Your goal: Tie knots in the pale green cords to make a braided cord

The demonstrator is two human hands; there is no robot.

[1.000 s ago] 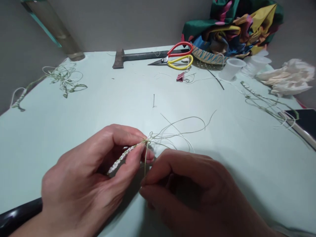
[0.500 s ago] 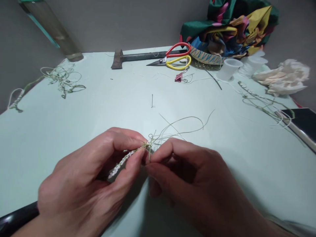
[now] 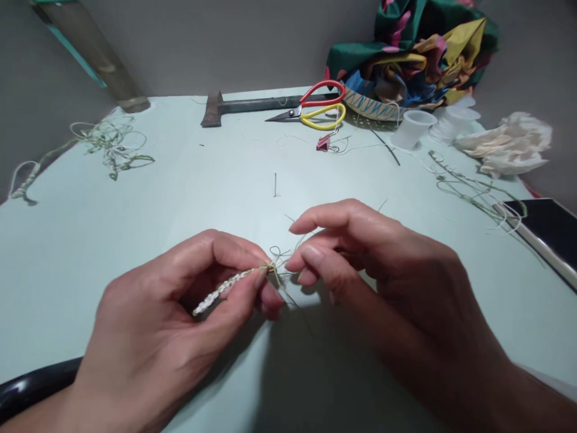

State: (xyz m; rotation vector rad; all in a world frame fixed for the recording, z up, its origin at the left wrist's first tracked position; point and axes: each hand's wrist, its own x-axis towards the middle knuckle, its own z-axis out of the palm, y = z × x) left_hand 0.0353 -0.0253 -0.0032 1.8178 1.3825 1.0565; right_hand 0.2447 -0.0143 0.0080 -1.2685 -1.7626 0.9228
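Between the thumb and fingers of my left hand is a braided cord in white and green. Its lower end slants down toward the palm, and loose thin green threads come out beyond the fingertips. My right hand is just to the right of these threads, its index finger lifted and apart from the thumb. Some thread runs behind its fingers; no grip on it shows.
A hammer-like tool, scissors with red and yellow handles and a pink binder clip lie at the back. Tangled cords are at left, more cords at right beside a dark phone-like slab. Plastic cups stand behind.
My right hand has released the thread it was pinching, opened its fingers and moved up and right. That thread now trails down to the right. My left hand keeps its hold on the braid.
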